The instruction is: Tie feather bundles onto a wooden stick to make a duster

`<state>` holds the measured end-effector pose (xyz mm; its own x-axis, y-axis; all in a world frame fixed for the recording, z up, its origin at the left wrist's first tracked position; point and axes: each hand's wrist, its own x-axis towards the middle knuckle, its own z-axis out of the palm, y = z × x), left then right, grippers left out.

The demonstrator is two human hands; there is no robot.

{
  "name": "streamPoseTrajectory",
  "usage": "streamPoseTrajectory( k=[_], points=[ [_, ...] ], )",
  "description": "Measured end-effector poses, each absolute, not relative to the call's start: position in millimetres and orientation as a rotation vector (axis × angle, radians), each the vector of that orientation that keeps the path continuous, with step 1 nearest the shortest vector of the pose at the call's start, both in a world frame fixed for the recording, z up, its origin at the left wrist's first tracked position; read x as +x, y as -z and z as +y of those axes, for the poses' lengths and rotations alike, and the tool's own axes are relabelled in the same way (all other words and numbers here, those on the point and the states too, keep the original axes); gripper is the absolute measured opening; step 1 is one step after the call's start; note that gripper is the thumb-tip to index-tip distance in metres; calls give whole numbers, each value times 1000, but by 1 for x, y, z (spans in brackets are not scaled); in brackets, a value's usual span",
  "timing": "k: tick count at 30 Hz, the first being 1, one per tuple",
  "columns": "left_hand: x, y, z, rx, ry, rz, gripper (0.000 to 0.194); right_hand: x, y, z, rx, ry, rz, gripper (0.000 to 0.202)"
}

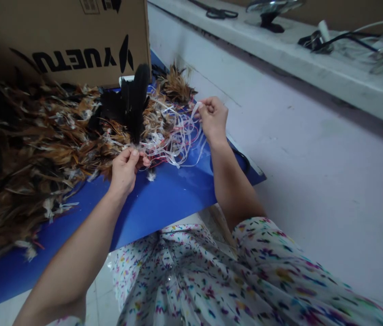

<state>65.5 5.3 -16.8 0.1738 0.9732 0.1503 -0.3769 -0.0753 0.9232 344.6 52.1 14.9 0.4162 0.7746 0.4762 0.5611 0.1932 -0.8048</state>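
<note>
Upright black feathers [137, 104] are pinched at their quill ends by my left hand [126, 168], its thumb and fingers closed. To the right, my right hand [213, 118] is closed on a strip of white ribbon [194, 110]. Between my hands lies a tangle of white ribbons and red strings [178, 140]. A small white tuft of down [151, 175] sits just below my left fingers. Brown feather bundles [72, 131] with white ties are heaped left of my left hand, and another brown bundle [177, 86] lies behind the ribbons.
A large cardboard box [76, 40] stands at the back of the blue table [164, 194]. The wall [280, 117] runs along the right, with a ledge [347, 72] above it carrying scissors [222, 13] and cables [364, 45]. A black loop [244, 158] shows behind my right forearm.
</note>
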Motion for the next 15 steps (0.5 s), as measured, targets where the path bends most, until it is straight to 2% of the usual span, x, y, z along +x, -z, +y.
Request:
streamPoseTrajectory(
  k=[4, 9, 15],
  points=[
    [66, 15, 5, 1092, -1302, 723, 46, 345, -19, 50, -1561, -140, -1320, 54],
    [66, 14, 5, 1102, -1304, 743, 46, 345, -24, 45, -1575, -58, -1349, 59],
    [67, 13, 3, 1098, -1316, 732, 46, 339, -35, 34, -1503, -131, -1275, 53]
  ],
)
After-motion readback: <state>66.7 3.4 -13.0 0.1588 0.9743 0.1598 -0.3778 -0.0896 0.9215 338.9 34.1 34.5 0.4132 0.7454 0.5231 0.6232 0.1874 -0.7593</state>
